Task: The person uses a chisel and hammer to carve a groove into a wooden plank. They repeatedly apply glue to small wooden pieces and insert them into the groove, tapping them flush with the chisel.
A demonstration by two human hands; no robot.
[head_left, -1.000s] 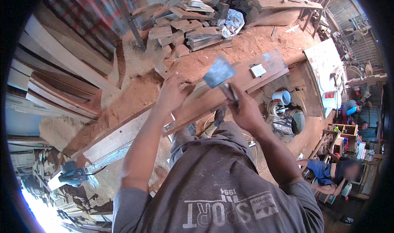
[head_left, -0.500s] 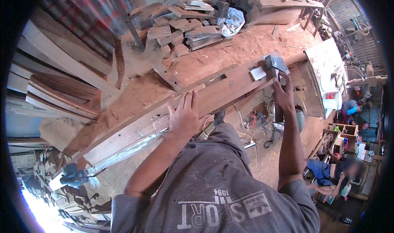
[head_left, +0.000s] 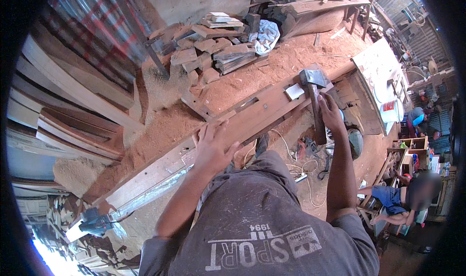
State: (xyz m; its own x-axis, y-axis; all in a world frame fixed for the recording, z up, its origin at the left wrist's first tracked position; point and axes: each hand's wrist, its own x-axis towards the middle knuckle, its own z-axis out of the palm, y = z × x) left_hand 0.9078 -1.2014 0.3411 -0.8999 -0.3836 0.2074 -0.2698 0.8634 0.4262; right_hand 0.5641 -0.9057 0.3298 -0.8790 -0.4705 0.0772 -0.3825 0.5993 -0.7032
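A long wooden plank [head_left: 272,101], with a rectangular slot cut near its far edge, runs diagonally across in front of me. Over its middle, my left hand [head_left: 209,142] is open, fingers apart, holding nothing; I cannot tell whether its fingertips touch the wood. Toward the right end rests a hammer [head_left: 312,77] with a blocky dark head, its handle jutting over the near edge. My right hand [head_left: 332,114] is beside that handle, fingertips against or close to it and not wrapped round it. A small pale block [head_left: 294,92] lies left of the hammer head.
Offcuts [head_left: 213,47] are piled on the sawdust-covered ground beyond. A power tool [head_left: 94,221] sits at the plank's left end. Cables [head_left: 303,169] trail on the floor near my legs. White buckets [head_left: 390,108] stand right, and a person [head_left: 393,203] sits farther off.
My left hand has lifted from lying flat on the plank, its fingers spreading. My right hand has loosened from the hammer handle and shifted slightly right of it. The whole view has shifted a little.
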